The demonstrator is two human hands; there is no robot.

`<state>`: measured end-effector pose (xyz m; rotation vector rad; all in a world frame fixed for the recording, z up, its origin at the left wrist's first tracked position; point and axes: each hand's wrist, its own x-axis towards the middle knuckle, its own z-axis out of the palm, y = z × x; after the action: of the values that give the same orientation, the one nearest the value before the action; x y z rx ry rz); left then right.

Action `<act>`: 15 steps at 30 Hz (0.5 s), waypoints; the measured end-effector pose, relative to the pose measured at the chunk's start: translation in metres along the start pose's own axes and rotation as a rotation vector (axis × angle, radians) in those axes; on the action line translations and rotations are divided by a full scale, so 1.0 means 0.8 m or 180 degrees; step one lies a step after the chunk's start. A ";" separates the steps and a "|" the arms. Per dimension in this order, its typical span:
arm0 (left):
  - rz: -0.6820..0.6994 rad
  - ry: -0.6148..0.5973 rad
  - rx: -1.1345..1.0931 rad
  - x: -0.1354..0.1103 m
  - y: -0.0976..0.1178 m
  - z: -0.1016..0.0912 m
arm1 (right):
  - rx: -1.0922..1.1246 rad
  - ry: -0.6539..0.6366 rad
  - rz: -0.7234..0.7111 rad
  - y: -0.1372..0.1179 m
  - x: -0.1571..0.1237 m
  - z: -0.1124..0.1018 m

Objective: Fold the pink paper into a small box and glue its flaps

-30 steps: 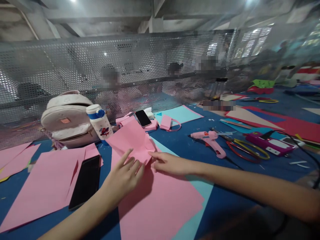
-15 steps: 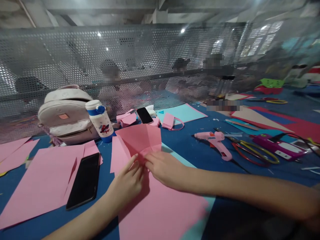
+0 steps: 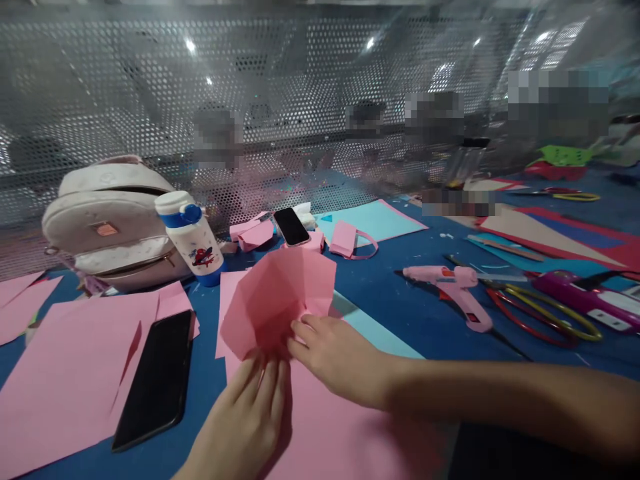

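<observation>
A creased sheet of pink paper (image 3: 280, 287) stands up in front of me, its far part bent into a wide, open fold. At its near left edge my left hand (image 3: 247, 407) grips the paper, fingertips hidden behind the edge. My right hand (image 3: 335, 353) pinches the near right side, its fingers curled against a crease. Beneath both hands lies a flat pink sheet (image 3: 330, 440), with a light blue sheet (image 3: 380, 327) showing past its right side.
On the left are a black phone (image 3: 155, 380), pink sheets (image 3: 60, 360), a white bottle (image 3: 197, 250) and a pale backpack (image 3: 115, 220). A pink glue gun (image 3: 463, 290), scissors (image 3: 545, 313) and a purple power strip (image 3: 585, 293) lie right. A small pink paper bag (image 3: 345, 239) sits beyond.
The upright pink paper has spread wider toward the left. My left hand has shifted nearer and turned knuckles up at the paper's near edge. The camera view has tilted down slightly.
</observation>
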<state>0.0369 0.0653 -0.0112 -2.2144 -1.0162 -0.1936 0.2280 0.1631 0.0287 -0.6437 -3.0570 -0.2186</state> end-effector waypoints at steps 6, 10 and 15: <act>-0.0156 -0.0073 -0.0146 -0.002 0.002 0.005 | 0.0075 0.0148 0.0084 0.012 0.004 0.002; -0.0120 -0.0083 -0.0152 -0.002 0.002 0.004 | 0.0016 0.0322 0.0143 0.018 0.009 0.003; -0.0009 0.0035 -0.0139 0.002 -0.003 0.001 | 0.0064 0.0225 0.0247 0.017 0.027 0.007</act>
<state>0.0358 0.0678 -0.0100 -2.2490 -1.0180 -0.2310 0.2139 0.1846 0.0255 -0.7355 -2.9563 -0.2048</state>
